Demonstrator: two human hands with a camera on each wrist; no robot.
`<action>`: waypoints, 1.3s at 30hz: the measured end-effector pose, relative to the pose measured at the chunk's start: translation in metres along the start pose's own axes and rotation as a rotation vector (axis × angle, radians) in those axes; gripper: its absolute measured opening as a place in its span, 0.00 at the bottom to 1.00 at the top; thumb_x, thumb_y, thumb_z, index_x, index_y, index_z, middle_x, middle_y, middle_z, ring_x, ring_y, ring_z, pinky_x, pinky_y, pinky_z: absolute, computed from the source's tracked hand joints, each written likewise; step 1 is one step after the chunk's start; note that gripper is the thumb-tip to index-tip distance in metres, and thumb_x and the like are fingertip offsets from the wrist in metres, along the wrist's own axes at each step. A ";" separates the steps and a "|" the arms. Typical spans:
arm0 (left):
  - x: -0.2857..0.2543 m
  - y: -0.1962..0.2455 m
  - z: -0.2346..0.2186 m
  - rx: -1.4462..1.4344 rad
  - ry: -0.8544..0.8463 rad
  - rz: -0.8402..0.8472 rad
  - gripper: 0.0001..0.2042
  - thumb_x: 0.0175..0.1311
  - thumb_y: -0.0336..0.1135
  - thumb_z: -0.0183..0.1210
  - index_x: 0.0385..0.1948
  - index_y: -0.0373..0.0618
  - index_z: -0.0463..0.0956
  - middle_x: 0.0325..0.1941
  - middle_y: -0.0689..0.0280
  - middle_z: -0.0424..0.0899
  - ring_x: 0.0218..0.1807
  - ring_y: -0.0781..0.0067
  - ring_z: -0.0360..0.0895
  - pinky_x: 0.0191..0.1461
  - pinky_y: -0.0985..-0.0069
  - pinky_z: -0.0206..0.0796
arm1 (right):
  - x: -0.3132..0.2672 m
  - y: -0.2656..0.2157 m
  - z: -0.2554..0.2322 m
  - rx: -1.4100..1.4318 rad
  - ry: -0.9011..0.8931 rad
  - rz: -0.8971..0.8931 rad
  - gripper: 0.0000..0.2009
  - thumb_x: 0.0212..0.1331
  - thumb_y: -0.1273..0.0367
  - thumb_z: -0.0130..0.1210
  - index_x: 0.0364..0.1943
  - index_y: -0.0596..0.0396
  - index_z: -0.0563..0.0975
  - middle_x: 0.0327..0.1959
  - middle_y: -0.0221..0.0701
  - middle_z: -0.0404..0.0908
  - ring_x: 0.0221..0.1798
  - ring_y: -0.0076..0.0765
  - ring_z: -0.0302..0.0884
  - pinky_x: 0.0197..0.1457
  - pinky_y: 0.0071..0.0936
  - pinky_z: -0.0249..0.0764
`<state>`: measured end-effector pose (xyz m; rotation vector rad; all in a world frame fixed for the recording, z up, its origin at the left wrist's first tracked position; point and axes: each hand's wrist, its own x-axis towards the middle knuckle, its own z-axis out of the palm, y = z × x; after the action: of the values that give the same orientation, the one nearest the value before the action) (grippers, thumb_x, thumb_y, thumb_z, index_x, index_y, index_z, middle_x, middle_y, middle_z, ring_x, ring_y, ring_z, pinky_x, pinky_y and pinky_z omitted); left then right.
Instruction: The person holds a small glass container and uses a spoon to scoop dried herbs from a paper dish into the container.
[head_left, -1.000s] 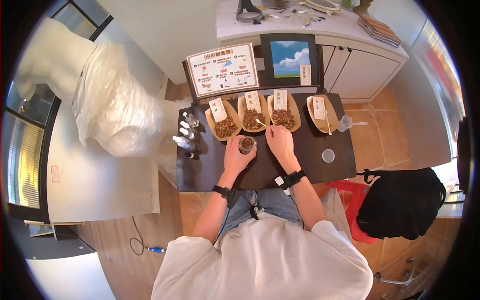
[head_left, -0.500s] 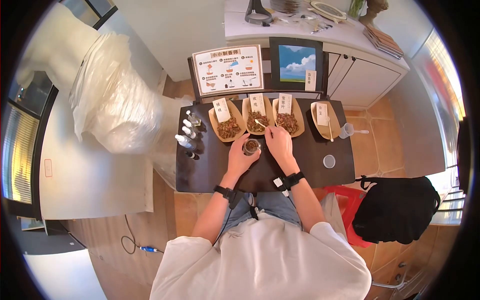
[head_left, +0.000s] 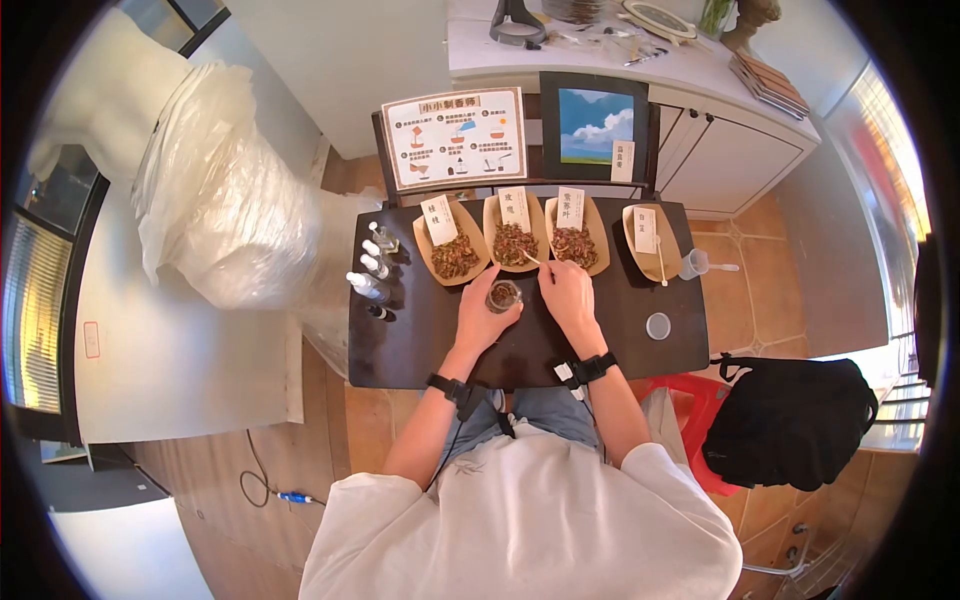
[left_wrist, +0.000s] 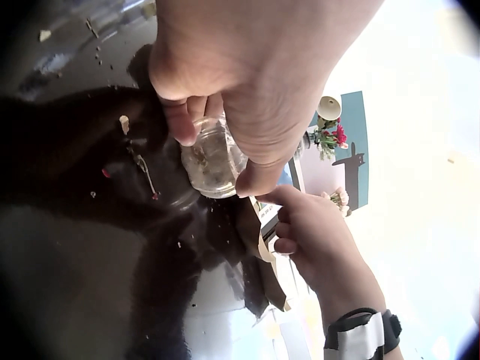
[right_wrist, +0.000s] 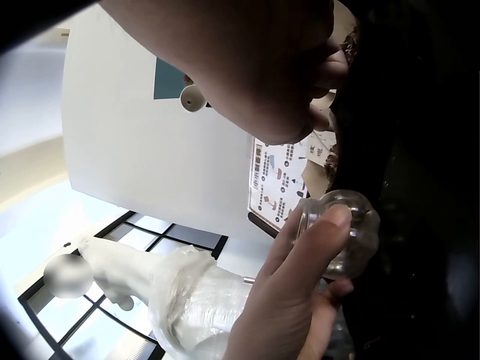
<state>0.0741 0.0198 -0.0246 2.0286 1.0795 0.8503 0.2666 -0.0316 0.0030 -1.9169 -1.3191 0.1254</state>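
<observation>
In the head view my left hand (head_left: 482,316) grips a small clear glass jar (head_left: 504,295) with brown dried bits in it, low over the dark table. Thumb and fingers wrap its sides, as the left wrist view also shows around the jar (left_wrist: 214,171). My right hand (head_left: 568,300) pinches a thin pale spoon (head_left: 533,258) by its handle. The spoon's far end dips into dried reddish-brown petals (head_left: 514,241) in the middle paper tray (head_left: 492,222), its tip hidden among them. In the right wrist view the ribbed jar (right_wrist: 360,236) is just below the right hand.
Similar labelled trays stand left (head_left: 430,258) and right (head_left: 602,250); another tray (head_left: 632,252) holds a pale stick. Small bottles (head_left: 368,286) line the table's left side. A plastic cup (head_left: 693,264) and round lid (head_left: 657,326) are at right. An instruction sign (head_left: 455,140) stands behind.
The right hand has turned a little, and the spoon's pale head, visible on the petals before, has sunk out of sight among them. The left hand keeps its hold on the jar.
</observation>
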 end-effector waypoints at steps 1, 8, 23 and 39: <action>0.000 0.003 -0.001 -0.015 -0.020 -0.030 0.44 0.52 0.41 0.80 0.75 0.42 0.72 0.63 0.53 0.83 0.63 0.54 0.78 0.67 0.61 0.72 | -0.001 0.000 0.000 0.008 0.001 -0.001 0.11 0.69 0.67 0.61 0.35 0.61 0.86 0.33 0.47 0.85 0.36 0.60 0.84 0.41 0.51 0.81; -0.001 0.008 -0.003 -0.036 -0.054 -0.090 0.44 0.52 0.40 0.79 0.76 0.41 0.71 0.60 0.53 0.85 0.60 0.53 0.77 0.69 0.61 0.71 | -0.006 0.002 -0.003 -0.006 0.046 0.069 0.12 0.71 0.66 0.60 0.35 0.62 0.86 0.35 0.48 0.86 0.37 0.61 0.85 0.43 0.51 0.82; -0.004 0.007 0.001 0.010 -0.073 -0.077 0.46 0.53 0.40 0.79 0.79 0.46 0.68 0.57 0.58 0.86 0.56 0.58 0.75 0.67 0.64 0.71 | -0.006 -0.003 0.006 0.081 -0.047 0.145 0.14 0.69 0.67 0.60 0.30 0.65 0.84 0.29 0.53 0.84 0.34 0.65 0.84 0.39 0.50 0.80; -0.005 0.005 0.002 0.007 -0.009 0.004 0.43 0.54 0.39 0.79 0.75 0.45 0.71 0.63 0.56 0.83 0.67 0.54 0.76 0.71 0.60 0.70 | -0.013 0.008 0.018 0.297 0.049 0.227 0.14 0.71 0.63 0.61 0.37 0.62 0.87 0.30 0.51 0.85 0.35 0.63 0.85 0.37 0.45 0.79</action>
<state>0.0762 0.0128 -0.0228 2.0391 1.0756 0.8395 0.2578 -0.0335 -0.0190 -1.7945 -0.9858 0.3650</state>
